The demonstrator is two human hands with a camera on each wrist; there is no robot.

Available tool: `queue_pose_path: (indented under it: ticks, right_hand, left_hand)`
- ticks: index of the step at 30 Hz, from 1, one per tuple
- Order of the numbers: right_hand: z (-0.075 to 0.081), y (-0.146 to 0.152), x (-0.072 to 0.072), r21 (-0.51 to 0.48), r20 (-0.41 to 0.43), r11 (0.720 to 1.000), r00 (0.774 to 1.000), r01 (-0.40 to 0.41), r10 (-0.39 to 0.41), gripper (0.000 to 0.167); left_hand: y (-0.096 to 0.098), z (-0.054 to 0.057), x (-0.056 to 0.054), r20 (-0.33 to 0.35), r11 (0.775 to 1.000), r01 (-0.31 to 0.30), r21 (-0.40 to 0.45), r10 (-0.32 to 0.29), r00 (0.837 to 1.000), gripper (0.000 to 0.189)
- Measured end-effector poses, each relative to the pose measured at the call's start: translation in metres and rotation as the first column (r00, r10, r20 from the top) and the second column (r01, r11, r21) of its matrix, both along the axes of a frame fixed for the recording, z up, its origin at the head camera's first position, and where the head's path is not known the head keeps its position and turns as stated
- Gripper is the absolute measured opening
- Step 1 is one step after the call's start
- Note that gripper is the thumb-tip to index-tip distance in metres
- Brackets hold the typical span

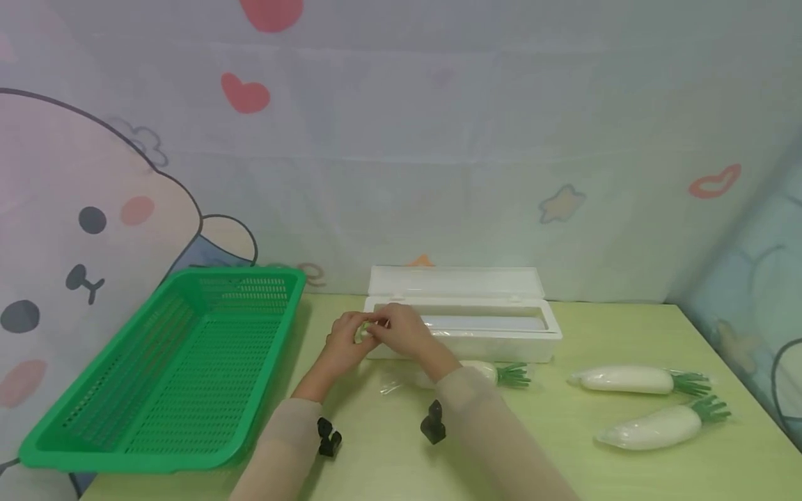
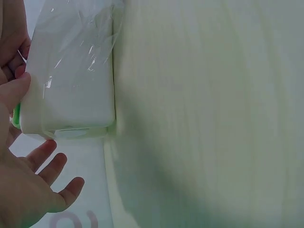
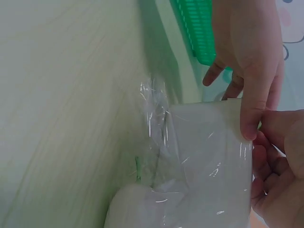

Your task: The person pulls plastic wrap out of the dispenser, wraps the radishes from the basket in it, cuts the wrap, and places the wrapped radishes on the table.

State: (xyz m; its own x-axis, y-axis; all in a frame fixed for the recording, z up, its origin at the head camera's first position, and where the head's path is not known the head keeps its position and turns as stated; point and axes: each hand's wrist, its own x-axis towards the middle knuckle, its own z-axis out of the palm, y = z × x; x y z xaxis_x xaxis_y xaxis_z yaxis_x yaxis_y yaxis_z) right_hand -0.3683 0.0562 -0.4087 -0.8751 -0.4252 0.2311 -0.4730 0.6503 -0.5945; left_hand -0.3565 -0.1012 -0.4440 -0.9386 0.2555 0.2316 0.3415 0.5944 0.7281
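Note:
A long white cling film dispenser [image 1: 464, 348] stands lid-up on the table, with a white roll [image 1: 482, 323] inside. Clear film [image 2: 88, 28] hangs over its front. Both hands meet at its left end, around a small green piece [image 2: 16, 116] on the rim. My left hand [image 1: 346, 344] presses one straight digit on the rim, its other fingers spread loosely. My right hand [image 1: 404, 330] curls its fingers there and appears to pinch the green piece, mostly hidden by fingers. A white radish with green stalks [image 1: 482, 372] lies before the dispenser, partly behind my right forearm.
A green plastic basket [image 1: 266, 390] stands on the left of the table [image 1: 388, 459]. Two film-wrapped white radishes, an upper one [image 1: 626, 380] and a lower one [image 1: 654, 428], lie at the right. A printed cloth [image 1: 438, 174] hangs behind.

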Motion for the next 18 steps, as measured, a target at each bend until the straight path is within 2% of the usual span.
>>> queue_pose_path:
  ticks: [5,11,18]
  right_hand:
    - [0.0004,-0.0023,0.0027,0.024,-0.024,0.999,0.999,0.045,-0.044,0.024]
    - [0.0013,-0.0032,0.0081,0.109,-0.075,0.987,0.991,0.122,-0.114,0.019]
    - [-0.0019,-0.0010,0.0081,0.198,-0.112,0.971,0.987,0.135,-0.115,0.018]
  left_hand:
    - [0.0015,-0.0016,-0.0026,-0.008,1.000,-0.031,-0.004,0.031,0.999,0.039]
    - [0.0002,-0.0009,-0.0029,-0.074,0.993,-0.076,-0.095,0.069,0.995,0.042]
    - [0.0013,-0.0036,-0.0018,-0.124,0.976,-0.109,-0.190,0.086,0.989,0.045]
